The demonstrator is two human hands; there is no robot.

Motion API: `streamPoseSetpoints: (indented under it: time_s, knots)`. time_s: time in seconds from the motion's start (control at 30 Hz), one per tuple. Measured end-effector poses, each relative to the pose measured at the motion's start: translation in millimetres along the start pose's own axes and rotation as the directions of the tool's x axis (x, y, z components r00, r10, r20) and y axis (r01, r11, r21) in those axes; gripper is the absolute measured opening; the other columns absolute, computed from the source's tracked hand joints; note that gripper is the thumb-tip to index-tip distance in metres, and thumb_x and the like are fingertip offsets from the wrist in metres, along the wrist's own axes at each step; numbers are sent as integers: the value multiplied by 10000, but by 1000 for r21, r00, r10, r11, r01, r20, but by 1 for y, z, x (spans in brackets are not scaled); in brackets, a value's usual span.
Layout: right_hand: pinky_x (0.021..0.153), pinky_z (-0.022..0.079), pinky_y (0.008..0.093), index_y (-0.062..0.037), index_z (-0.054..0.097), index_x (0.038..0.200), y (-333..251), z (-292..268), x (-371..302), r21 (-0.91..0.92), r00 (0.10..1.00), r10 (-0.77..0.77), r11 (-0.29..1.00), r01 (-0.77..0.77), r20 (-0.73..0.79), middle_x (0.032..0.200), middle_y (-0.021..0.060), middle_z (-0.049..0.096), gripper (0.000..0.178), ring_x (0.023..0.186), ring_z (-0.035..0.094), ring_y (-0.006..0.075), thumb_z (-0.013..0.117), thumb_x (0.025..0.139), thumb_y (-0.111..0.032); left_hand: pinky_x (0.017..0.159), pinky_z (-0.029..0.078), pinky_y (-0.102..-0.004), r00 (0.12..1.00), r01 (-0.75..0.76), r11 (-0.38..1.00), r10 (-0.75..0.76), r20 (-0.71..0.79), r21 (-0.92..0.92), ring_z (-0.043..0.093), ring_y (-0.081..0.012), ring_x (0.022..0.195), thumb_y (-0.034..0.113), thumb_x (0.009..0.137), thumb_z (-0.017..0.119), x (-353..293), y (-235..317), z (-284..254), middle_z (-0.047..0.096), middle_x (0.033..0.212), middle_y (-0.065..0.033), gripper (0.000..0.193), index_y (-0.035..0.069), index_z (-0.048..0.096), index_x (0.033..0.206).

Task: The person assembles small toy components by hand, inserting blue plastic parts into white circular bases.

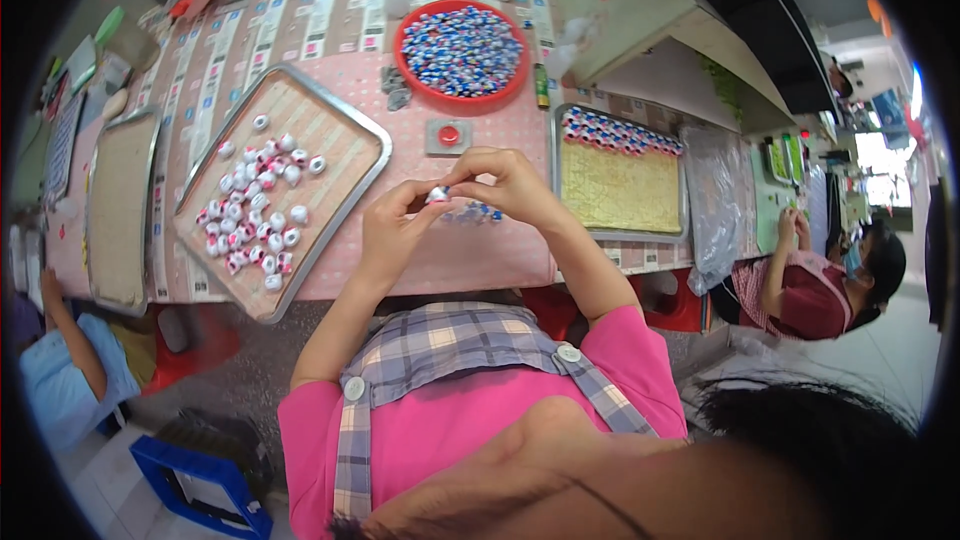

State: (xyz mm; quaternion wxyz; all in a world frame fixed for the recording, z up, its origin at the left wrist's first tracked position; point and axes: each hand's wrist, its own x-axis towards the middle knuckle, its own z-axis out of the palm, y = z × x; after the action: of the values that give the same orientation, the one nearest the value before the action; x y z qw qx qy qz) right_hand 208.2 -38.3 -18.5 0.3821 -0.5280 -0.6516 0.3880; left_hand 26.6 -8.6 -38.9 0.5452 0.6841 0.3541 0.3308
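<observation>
In front of my chest, both hands meet over a small white round piece (437,196) with pink and dark markings. My left hand (393,224) pinches it from the left, thumb and fingers closed. The fingertips of my right hand (507,185) press on its upper right side, at a dark bit. Just below my right hand, several small blue pieces (484,212) lie on the pink tablecloth (480,265). Left of my hands, a metal-rimmed tray (352,118) bears many loose white round pieces (258,202) with pink marks.
Beyond my hands stand a small grey square block with a red round top (448,136) and a red basin (408,68) of blue, white and red pieces. A yellow-lined tray (620,190) at right has rows of similar pieces. Co-workers sit at both sides.
</observation>
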Motion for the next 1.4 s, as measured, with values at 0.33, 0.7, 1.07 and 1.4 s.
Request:
streamPoseSetpoints:
  time_s: [0.33,0.7,1.07,1.4]
  knots:
    - [731,467,268,-9,591,945,37,10,-23,393,952,205,914,-102,-228,858,71,622,232,810,595,144,647,728,-69,500,405,-277,966,-255,889,220,133,381,517,-143,573,195,647,731,28,4,11,568,704,-61,383,45,591,971]
    - [587,470,290,-21,540,913,141,-190,-159,-295,527,80,753,-588,-846,748,120,613,283,654,608,204,688,693,-119,615,423,-242,951,182,871,-37,-308,456,523,-109,679,177,826,568,25,-39,-127,590,815,-45,269,33,578,1053]
    - [674,462,347,-36,549,967,136,-178,-158,-343,524,89,662,-666,-847,819,141,606,248,760,593,276,623,753,-137,688,449,-350,964,22,699,174,-199,715,581,-274,773,149,780,565,34,-53,-147,583,862,-116,170,49,605,912]
    - [752,437,337,-53,625,843,25,-32,-49,-436,979,4,895,-94,-203,831,85,612,194,832,564,252,627,650,-65,744,428,-345,974,-188,464,201,104,865,512,-240,851,70,678,616,38,-44,-119,556,850,-59,161,63,585,837]
